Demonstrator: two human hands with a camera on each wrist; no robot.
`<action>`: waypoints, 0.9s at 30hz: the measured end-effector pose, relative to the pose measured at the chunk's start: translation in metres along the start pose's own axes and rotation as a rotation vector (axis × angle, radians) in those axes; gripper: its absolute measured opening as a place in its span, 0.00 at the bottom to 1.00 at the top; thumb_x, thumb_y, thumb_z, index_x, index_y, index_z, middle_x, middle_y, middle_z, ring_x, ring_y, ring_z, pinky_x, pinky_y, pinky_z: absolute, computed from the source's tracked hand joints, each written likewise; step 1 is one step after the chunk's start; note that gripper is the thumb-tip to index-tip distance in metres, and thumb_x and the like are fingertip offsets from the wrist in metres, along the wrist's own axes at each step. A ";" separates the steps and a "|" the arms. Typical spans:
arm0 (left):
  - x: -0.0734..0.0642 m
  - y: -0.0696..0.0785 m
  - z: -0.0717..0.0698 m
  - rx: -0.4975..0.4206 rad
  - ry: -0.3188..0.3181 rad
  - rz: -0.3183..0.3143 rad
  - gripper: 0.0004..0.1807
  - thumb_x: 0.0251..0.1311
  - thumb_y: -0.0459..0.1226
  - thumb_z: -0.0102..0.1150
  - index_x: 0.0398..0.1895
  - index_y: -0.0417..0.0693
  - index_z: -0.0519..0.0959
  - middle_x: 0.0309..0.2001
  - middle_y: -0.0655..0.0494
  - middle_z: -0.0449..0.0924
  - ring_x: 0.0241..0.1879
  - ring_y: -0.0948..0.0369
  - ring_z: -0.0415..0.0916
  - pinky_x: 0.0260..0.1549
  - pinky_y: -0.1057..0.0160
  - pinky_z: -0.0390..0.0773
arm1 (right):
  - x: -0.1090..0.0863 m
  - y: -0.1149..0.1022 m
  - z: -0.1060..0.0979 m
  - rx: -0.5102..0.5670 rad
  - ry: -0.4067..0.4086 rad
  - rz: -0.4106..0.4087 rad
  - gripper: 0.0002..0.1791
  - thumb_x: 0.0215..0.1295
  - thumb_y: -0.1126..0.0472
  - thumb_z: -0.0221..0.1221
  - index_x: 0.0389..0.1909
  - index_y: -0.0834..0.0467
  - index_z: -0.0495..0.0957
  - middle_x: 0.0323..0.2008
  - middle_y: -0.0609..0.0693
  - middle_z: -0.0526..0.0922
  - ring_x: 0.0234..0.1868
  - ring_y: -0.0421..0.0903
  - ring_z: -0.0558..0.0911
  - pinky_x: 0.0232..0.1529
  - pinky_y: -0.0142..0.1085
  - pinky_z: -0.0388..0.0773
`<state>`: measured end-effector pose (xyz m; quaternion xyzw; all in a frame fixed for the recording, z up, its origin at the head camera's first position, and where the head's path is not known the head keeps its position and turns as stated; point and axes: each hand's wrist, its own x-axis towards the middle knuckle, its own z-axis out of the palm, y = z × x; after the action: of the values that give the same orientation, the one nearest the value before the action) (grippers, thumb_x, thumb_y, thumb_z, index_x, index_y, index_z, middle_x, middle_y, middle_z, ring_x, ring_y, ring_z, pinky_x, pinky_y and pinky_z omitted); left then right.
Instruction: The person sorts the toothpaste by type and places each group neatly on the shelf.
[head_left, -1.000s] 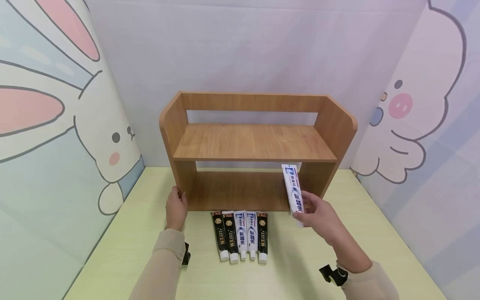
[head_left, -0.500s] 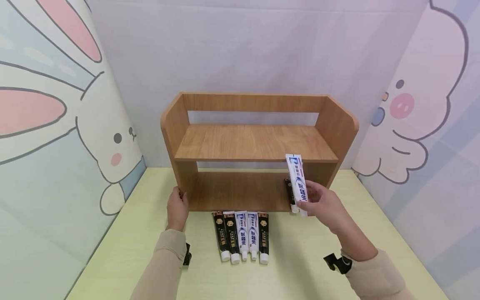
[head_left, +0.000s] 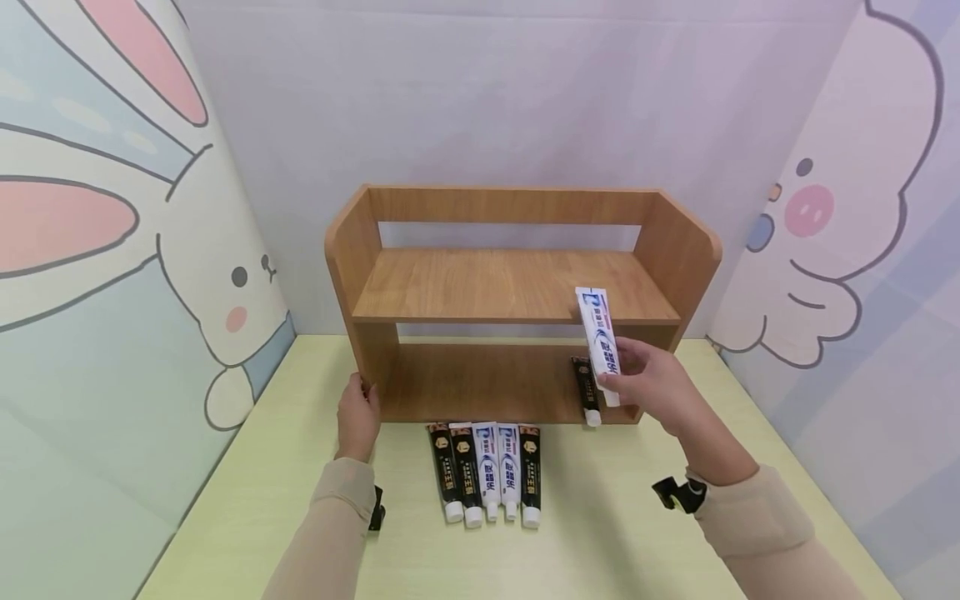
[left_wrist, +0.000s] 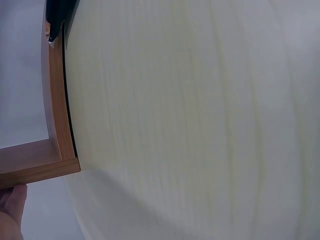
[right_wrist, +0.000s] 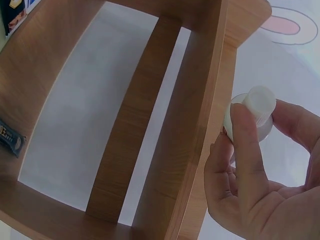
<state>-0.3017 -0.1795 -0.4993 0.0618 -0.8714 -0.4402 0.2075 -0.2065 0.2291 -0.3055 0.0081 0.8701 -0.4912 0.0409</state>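
Note:
My right hand pinches a white-and-blue toothpaste tube near its cap end, the far end raised in front of the upper board of a wooden shelf. The right wrist view looks at its white cap between thumb and fingers. Behind and below it, a black toothpaste tube lies on the lower board at the right. My left hand grips the shelf's left side panel low down; its thumb shows against the panel edge in the left wrist view.
In front of the shelf, several toothpaste tubes lie side by side on the pale table, caps toward me: black ones and white ones. Cartoon-printed walls stand at left and right, a plain curtain behind.
My right hand has lifted the white toothpaste tube up and slightly right, from the lower board's front to the upper board's height. The black tube behind has come into view. The left hand keeps its hold.

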 end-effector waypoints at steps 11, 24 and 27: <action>0.000 0.000 0.000 0.009 -0.001 0.007 0.11 0.73 0.33 0.48 0.52 0.36 0.66 0.48 0.37 0.74 0.46 0.43 0.75 0.43 0.43 0.78 | 0.018 -0.008 -0.010 0.009 -0.003 -0.006 0.41 0.64 0.62 0.64 0.73 0.67 0.54 0.62 0.67 0.67 0.52 0.59 0.73 0.40 0.36 0.81; -0.001 0.003 -0.001 0.015 -0.003 0.005 0.10 0.73 0.33 0.48 0.50 0.35 0.67 0.46 0.36 0.74 0.44 0.43 0.74 0.41 0.44 0.77 | 0.042 -0.022 -0.017 -0.010 -0.021 0.036 0.42 0.65 0.60 0.64 0.73 0.65 0.54 0.64 0.67 0.66 0.53 0.59 0.72 0.44 0.36 0.80; 0.000 0.002 0.000 0.018 -0.001 0.009 0.10 0.73 0.33 0.48 0.50 0.35 0.67 0.46 0.37 0.74 0.44 0.44 0.75 0.41 0.45 0.77 | 0.048 -0.024 -0.018 -0.018 -0.016 0.034 0.41 0.65 0.60 0.64 0.73 0.66 0.54 0.64 0.67 0.66 0.53 0.59 0.72 0.44 0.36 0.80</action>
<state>-0.3018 -0.1788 -0.4977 0.0594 -0.8758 -0.4312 0.2084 -0.2566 0.2312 -0.2794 0.0186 0.8737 -0.4828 0.0562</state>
